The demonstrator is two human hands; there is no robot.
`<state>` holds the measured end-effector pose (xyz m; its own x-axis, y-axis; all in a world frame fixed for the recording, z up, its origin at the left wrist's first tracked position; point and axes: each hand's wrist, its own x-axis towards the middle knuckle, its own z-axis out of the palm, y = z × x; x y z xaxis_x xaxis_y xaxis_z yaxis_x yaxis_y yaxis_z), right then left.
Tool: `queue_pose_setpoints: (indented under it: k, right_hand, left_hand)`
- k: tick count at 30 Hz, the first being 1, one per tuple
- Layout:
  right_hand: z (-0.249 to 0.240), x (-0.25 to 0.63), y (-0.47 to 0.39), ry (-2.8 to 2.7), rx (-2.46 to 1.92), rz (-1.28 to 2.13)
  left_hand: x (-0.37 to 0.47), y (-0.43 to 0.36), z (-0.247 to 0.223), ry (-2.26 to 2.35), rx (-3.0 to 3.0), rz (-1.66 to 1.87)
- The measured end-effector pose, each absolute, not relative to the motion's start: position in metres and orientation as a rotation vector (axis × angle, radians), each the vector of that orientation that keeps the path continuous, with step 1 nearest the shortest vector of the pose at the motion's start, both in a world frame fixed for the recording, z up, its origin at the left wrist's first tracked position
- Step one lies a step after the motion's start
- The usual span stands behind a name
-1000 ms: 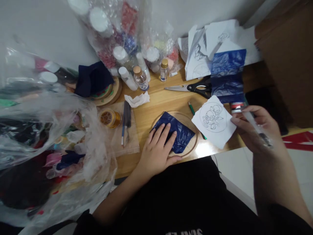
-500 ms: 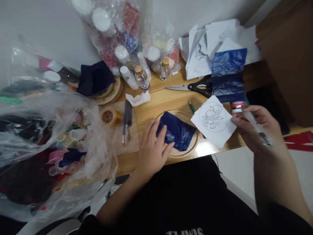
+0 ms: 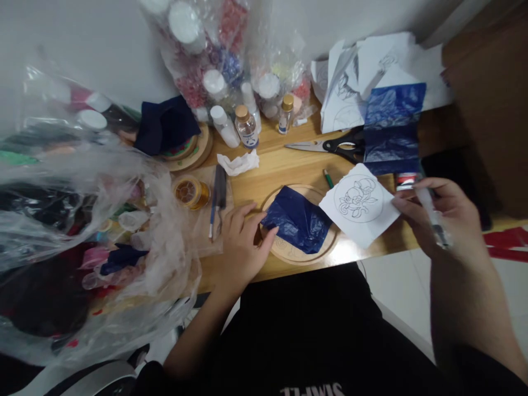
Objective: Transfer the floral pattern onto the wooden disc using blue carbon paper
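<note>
My right hand (image 3: 443, 212) pinches the edge of a white paper (image 3: 358, 204) with a line drawing of flowers inside a circle. A pen (image 3: 433, 217) with a clear barrel is also held in that hand. The paper hovers by the right side of a round wooden board (image 3: 284, 254). On the board lies a piece of dark blue carbon paper (image 3: 299, 221), covering most of it; faint lines show on the bare wood below. My left hand (image 3: 243, 245) is open with fingers spread, its fingertips at the left edge of the carbon paper.
Scissors (image 3: 325, 146), a second blue carbon sheet (image 3: 394, 126) and drawn papers (image 3: 346, 82) lie at the back right. A green pencil (image 3: 328, 179) is behind the board. Small bottles (image 3: 247, 129), a gold thread spool (image 3: 192, 192) and a cluttered plastic bag (image 3: 165, 247) stand left.
My left hand has slid left off the carbon paper to its edge, uncovering more of it. The drawing in my right hand has shifted slightly towards the board. The view has turned a little.
</note>
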<state>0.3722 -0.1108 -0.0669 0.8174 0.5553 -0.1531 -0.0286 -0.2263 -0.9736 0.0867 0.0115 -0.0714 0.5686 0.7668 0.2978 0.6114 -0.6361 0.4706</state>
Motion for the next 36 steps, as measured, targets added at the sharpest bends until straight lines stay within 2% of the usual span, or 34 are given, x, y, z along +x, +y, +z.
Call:
queue_pose_setpoints:
  k: [24,36]
  right_hand:
    - [-0.072,0.372,-0.115,-0.435,-1.744,0.584]
    - [-0.059,0.346,-0.104,-0.481,-1.712,0.626]
  left_hand:
    - [0.095,0.014,-0.078,1.079,2.576,0.654]
    - [0.098,0.015,-0.067,0.986,2.388,0.683]
